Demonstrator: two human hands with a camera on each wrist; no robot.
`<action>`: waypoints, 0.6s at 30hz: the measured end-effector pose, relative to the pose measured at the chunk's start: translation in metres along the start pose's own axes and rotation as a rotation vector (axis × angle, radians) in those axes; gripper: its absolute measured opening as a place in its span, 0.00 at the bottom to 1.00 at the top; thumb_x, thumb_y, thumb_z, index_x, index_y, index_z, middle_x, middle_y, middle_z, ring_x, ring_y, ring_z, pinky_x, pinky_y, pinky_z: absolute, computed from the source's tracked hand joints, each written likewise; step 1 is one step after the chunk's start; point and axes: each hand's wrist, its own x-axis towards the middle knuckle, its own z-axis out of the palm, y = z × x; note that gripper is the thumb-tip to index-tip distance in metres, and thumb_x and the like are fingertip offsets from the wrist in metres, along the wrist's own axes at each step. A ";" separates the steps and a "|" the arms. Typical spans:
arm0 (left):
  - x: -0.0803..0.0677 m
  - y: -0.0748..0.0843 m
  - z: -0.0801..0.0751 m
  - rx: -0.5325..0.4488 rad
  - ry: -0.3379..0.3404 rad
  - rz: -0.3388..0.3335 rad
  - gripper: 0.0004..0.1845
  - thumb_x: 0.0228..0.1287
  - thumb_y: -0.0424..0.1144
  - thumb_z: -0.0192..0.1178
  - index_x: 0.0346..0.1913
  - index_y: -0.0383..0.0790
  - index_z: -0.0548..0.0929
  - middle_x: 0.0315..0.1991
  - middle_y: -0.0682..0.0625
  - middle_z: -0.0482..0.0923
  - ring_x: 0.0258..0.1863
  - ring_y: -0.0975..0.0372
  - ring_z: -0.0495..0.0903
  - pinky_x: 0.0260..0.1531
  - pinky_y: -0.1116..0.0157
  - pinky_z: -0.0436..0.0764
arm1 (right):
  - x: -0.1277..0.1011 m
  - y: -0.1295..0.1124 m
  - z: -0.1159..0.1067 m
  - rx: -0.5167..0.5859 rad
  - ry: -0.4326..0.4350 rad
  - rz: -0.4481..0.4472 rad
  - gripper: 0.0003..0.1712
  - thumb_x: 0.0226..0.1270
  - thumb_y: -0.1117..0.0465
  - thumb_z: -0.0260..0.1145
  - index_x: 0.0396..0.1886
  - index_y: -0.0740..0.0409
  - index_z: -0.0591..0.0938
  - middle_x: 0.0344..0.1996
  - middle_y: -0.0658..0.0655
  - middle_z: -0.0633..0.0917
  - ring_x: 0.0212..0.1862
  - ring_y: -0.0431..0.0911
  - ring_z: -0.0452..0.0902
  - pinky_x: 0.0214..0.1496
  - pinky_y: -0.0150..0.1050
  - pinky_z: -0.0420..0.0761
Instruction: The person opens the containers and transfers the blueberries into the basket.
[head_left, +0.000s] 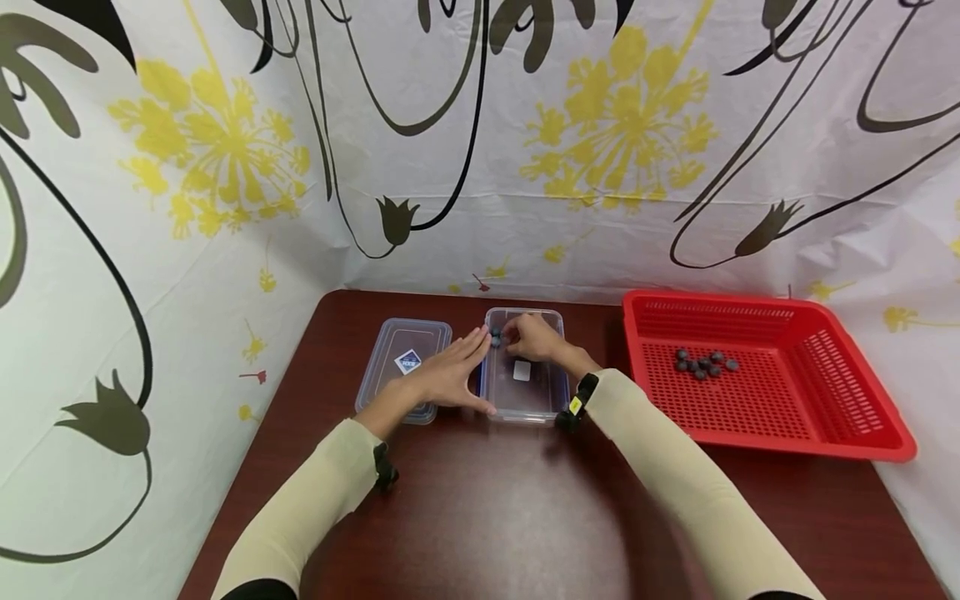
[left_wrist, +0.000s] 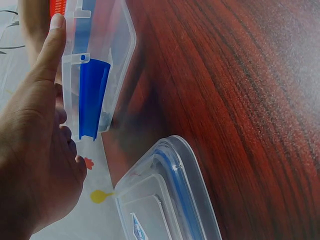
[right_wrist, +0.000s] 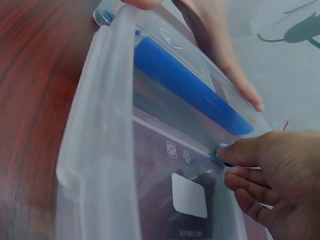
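A clear plastic container (head_left: pixel 528 398) with blue side clips stands on the table. My left hand (head_left: pixel 448 373) lies along its left rim, fingers straight and thumb spread toward the near corner. Reaching inside over the far part, my right hand (head_left: pixel 534 337) pinches a small dark blueberry (right_wrist: pixel 220 153) between thumb and fingers, low by the container's wall. Other blueberries (head_left: pixel 495 337) lie in the far left corner, partly hidden by the hands. A clear lid (left_wrist: pixel 150 200) with a blue seal and a diamond label rests left of the container, partly under my left forearm in the head view.
To the right stands a red perforated basket (head_left: pixel 780 400), with several dark blueberries (head_left: pixel 705 365) on its bottom. The brown table (head_left: pixel 495 508) meets a patterned white sheet (head_left: pixel 450 167) at its back and left side.
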 end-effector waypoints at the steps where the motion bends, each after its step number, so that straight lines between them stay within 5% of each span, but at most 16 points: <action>1: 0.000 0.000 0.000 0.000 0.002 0.002 0.71 0.59 0.75 0.67 0.86 0.36 0.38 0.88 0.43 0.28 0.86 0.53 0.31 0.84 0.51 0.41 | 0.001 -0.001 0.002 -0.004 0.007 0.004 0.16 0.63 0.68 0.75 0.50 0.70 0.89 0.41 0.63 0.92 0.45 0.53 0.91 0.51 0.46 0.88; 18: -0.001 -0.002 0.001 0.003 0.009 0.010 0.71 0.59 0.73 0.69 0.86 0.35 0.39 0.87 0.42 0.28 0.86 0.53 0.30 0.84 0.52 0.41 | 0.008 0.000 0.024 0.022 0.116 0.064 0.10 0.63 0.69 0.78 0.44 0.66 0.90 0.37 0.61 0.92 0.39 0.50 0.89 0.43 0.45 0.88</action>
